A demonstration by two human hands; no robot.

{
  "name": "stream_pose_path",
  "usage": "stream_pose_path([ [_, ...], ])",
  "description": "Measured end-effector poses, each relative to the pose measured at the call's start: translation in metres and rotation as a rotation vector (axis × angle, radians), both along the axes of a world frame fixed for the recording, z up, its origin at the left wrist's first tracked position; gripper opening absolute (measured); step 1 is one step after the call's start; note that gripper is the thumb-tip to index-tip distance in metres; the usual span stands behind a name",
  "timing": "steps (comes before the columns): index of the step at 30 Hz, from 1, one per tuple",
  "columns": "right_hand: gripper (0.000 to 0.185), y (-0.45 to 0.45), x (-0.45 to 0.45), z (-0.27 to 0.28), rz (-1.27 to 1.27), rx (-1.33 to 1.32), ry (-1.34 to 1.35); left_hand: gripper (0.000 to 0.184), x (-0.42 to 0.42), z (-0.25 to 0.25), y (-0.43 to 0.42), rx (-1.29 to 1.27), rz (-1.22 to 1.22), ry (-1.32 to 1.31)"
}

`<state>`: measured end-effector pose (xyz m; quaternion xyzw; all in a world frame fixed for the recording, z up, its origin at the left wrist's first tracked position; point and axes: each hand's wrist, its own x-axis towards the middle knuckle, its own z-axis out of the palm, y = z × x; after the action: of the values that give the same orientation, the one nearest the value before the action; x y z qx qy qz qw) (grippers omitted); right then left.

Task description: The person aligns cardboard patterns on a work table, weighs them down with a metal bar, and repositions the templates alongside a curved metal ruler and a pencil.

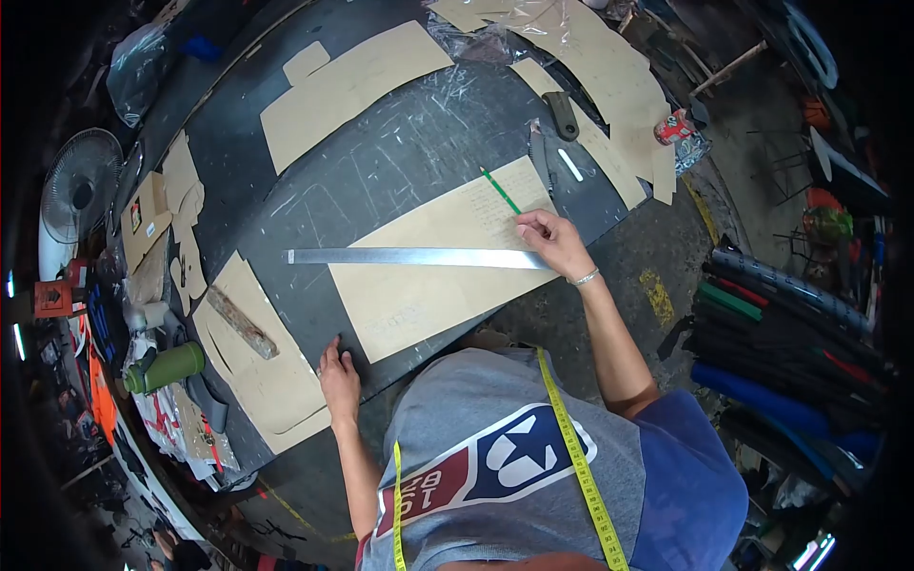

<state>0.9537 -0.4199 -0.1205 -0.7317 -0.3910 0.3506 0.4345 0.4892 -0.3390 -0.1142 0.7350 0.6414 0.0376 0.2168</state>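
My right hand has its fingertips closed at the near end of a green pencil, which points away over a tan paper sheet with handwriting. Under the same hand lies the right end of a long metal ruler, which crosses the sheet and sticks out past its left edge. My left hand rests on the dark table near its front edge, fingers apart and holding nothing. Beside it is another cut paper piece with a rough, narrow bar on top.
Paper pattern pieces lie at the back. A box cutter, white chalk and a dark-handled tool are at the right, with a red can beyond. A green bottle and a fan stand left.
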Motion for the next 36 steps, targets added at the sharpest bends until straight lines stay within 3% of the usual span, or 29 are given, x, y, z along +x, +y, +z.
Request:
stream_pose_path([
  [12, 0.024, -0.003, -0.011, 0.001, -0.033, 0.036, 0.044, 0.038, -0.011, 0.007, 0.009, -0.017, -0.027, -0.032],
  [15, 0.023, -0.002, -0.022, 0.0, -0.038, 0.03, 0.071, 0.039, -0.015, 0.021, 0.023, -0.162, 0.097, -0.119],
  [18, 0.023, -0.002, -0.039, -0.002, -0.04, 0.017, 0.064, 0.041, -0.035, 0.013, 0.044, -0.212, 0.172, -0.371],
  [26, 0.023, -0.008, -0.081, 0.007, -0.094, -0.033, 0.066, 0.045, -0.019, 0.012, 0.142, -0.132, 0.074, -0.763],
  [29, 0.024, -0.015, -0.096, 0.016, -0.098, -0.107, 0.08, 0.048, -0.005, -0.014, 0.195, -0.098, 0.0, -0.913],
  [33, 0.024, -0.022, -0.099, 0.022, -0.095, -0.139, 0.008, 0.048, 0.041, 0.001, 0.259, -0.144, 0.035, -0.977],
  [36, 0.024, -0.027, -0.083, 0.019, -0.102, -0.117, -0.107, 0.046, 0.068, -0.025, 0.321, -0.16, 0.039, -1.105],
])
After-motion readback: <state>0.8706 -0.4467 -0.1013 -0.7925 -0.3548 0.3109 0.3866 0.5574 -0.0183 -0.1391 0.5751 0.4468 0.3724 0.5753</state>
